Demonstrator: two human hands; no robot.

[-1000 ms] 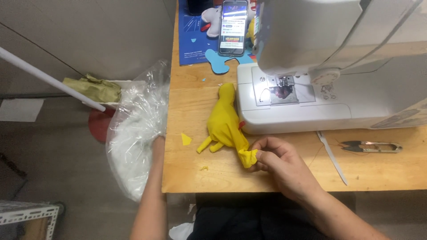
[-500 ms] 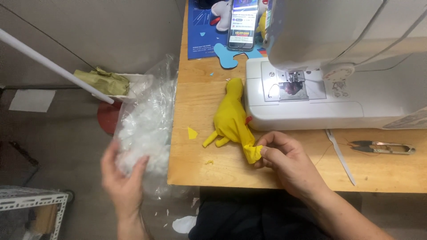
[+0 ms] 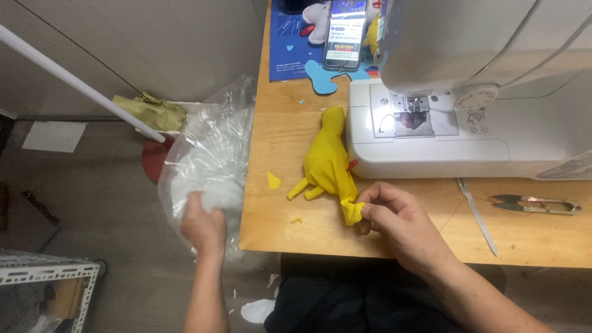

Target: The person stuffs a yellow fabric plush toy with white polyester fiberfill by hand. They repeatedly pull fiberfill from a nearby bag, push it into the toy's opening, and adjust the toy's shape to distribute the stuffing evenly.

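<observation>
**Yellow fabric piece pinched at the table edge, stuffing taken from a bag**

A light wooden table (image 3: 290,154) is seen from above, set against a plain grey wall over a grey floor. A white sewing machine (image 3: 468,132) is stood on the table's far right part, and a phone (image 3: 344,31) is propped behind it on a blue sheet (image 3: 285,49). Thread snips (image 3: 536,205) are laid on the wood to the right, and a small yellow scrap (image 3: 273,180) is left near the left edge. A clear plastic bag (image 3: 213,154) is hung off the table's left side, with a white pole (image 3: 80,86) crossing above it.

The yellow fabric piece (image 3: 327,163) is laid just beside the machine's base. Its long axis runs from the far side of the table towards the near edge, slanted slightly rightward as it nears the person; the narrow rounded end is pointed away, and two short limbs are splayed to the lower left.

The near end of the piece is clamped between the fingers of the right hand (image 3: 398,219). The left hand (image 3: 203,227) is closed on a tuft of white stuffing (image 3: 213,198) at the bag, well apart from the right.

The machine's upper body is cut off by the frame. The bag's contents are blurred by the plastic, and the needle area is too small to be made out.
</observation>
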